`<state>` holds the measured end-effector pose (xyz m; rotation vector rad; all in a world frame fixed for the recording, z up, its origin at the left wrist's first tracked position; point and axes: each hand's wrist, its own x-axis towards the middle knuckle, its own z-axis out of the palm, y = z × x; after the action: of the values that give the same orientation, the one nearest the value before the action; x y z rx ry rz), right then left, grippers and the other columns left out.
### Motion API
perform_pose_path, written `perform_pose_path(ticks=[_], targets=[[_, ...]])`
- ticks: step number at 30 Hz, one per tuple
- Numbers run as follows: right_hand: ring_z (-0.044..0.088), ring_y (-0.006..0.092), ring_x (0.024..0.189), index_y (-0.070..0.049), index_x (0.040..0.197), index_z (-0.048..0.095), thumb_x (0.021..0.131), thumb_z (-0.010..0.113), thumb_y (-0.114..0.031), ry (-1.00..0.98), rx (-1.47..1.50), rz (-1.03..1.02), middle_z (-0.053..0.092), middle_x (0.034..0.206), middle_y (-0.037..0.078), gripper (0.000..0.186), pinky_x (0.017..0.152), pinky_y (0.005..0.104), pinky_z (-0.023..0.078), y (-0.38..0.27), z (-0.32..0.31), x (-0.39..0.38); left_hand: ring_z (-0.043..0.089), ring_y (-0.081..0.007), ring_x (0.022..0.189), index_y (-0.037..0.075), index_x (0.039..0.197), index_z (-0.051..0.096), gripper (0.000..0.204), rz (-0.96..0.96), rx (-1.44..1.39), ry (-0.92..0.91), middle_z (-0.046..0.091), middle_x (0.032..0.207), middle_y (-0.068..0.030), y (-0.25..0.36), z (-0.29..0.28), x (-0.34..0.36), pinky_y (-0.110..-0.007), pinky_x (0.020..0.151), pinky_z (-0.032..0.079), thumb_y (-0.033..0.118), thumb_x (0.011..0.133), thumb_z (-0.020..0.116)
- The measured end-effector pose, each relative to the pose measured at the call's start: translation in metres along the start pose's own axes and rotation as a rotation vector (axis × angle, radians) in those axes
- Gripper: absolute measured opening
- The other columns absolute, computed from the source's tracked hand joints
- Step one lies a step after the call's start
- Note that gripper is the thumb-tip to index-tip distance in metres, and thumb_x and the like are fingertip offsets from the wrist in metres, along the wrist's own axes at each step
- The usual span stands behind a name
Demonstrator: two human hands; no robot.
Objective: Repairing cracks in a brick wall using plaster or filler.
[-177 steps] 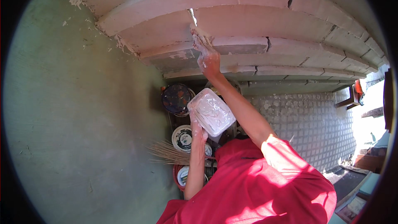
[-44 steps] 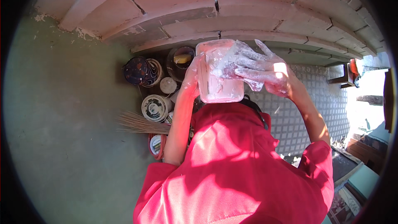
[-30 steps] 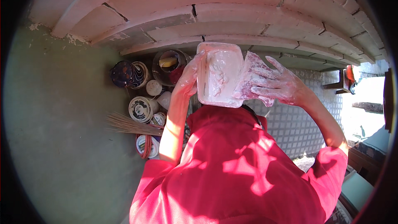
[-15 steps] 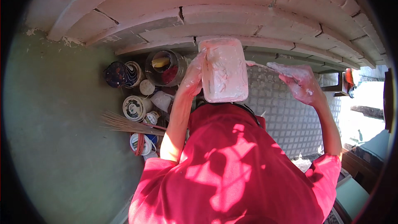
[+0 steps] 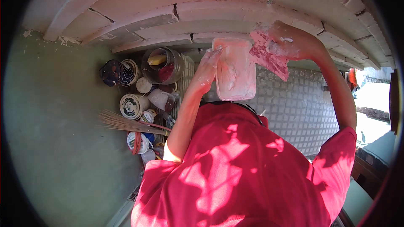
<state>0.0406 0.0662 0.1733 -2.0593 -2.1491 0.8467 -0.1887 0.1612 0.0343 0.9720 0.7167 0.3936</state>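
Observation:
My left hand (image 5: 207, 70) grips the left rim of a shallow rectangular plastic tub (image 5: 248, 85), closed on it with the thumb over the edge. Smears and lumps of whitish-pink putty (image 5: 230, 80) lie inside the tub. At the tub's upper right, my right hand (image 5: 290, 42) is closed on a flat, pink-smeared putty spreader (image 5: 273, 61). The spreader's broad face is turned toward the view, its left edge close to the tub's rim; whether they touch I cannot tell. White putty coats the fingers of both hands.
Ahead rises a wall with stepped pinkish ledges (image 5: 252, 12) and dark cracks. A green wall (image 5: 63, 122) stands at left. Along it are paint buckets (image 5: 131, 106), a large clear container (image 5: 162, 65) and a stick broom (image 5: 122, 122). Patterned floor tiles (image 5: 294, 101) spread to the right.
My right hand has moved up and left toward the tub, turning the spreader from edge-on to flat-faced. The tub and my left hand have shifted slightly right in the view.

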Motion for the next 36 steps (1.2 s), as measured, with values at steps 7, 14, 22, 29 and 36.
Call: perform_pose_path(ticks=[7, 14, 22, 29, 36], targets=[[0.054, 0.0336, 0.07, 0.001, 0.085, 0.057, 0.071, 0.055, -0.014, -0.102, 0.174, -0.062, 0.056, 0.073, 0.022, 0.02, 0.067, 0.0435, 0.044, 0.009, 0.038, 0.008, 0.053, -0.0141, 0.096, -0.002, 0.115, 0.049, 0.042, -0.01, 0.017, 0.059, 0.056, 0.107, -0.0079, -0.012, 0.003, 0.0, -0.031, 0.084, 0.045, 0.036, 0.098, 0.046], [0.051, 0.0264, 0.064, 0.002, 0.084, 0.057, 0.071, 0.056, -0.013, -0.146, 0.404, -0.195, 0.056, 0.072, 0.018, 0.02, 0.063, 0.0399, 0.044, 0.037, 0.079, 0.01, 0.053, -0.0134, 0.092, 0.0, 0.112, 0.051, 0.042, -0.035, -0.029, 0.047, 0.056, 0.104, -0.0079, -0.025, -0.001, 0.015, -0.031, 0.082, 0.046, 0.039, 0.098, 0.046], [0.06, 0.0123, 0.091, 0.002, 0.112, 0.062, 0.069, 0.068, -0.011, -0.422, 1.293, 0.064, 0.065, 0.101, 0.005, 0.045, 0.082, 0.0299, 0.049, 0.062, 0.107, 0.007, 0.057, -0.0185, 0.107, -0.002, 0.131, 0.043, 0.055, -0.084, -0.05, -0.011, 0.054, 0.125, -0.012, -0.027, -0.001, 0.018, -0.032, 0.089, 0.049, 0.042, 0.1, 0.041], [0.063, 0.0133, 0.092, 0.001, 0.115, 0.058, 0.071, 0.067, -0.008, -0.12, 1.587, 0.043, 0.065, 0.101, 0.006, 0.046, 0.081, 0.027, 0.05, 0.054, 0.121, -0.013, 0.055, -0.0181, 0.11, 0.004, 0.134, 0.042, 0.052, -0.097, -0.119, -0.018, 0.054, 0.125, -0.0091, -0.017, 0.002, 0.004, -0.033, 0.093, 0.046, 0.043, 0.101, 0.036], [0.062, 0.0154, 0.099, 0.001, 0.124, 0.051, 0.078, 0.07, -0.012, 0.475, 1.572, -0.058, 0.062, 0.113, 0.008, 0.052, 0.086, 0.0304, 0.05, 0.029, 0.118, -0.024, 0.055, -0.0201, 0.112, 0.003, 0.135, 0.042, 0.055, -0.069, -0.259, -0.061, 0.055, 0.126, -0.0093, -0.012, -0.015, 0.0, -0.034, 0.095, 0.046, 0.045, 0.1, 0.036]])
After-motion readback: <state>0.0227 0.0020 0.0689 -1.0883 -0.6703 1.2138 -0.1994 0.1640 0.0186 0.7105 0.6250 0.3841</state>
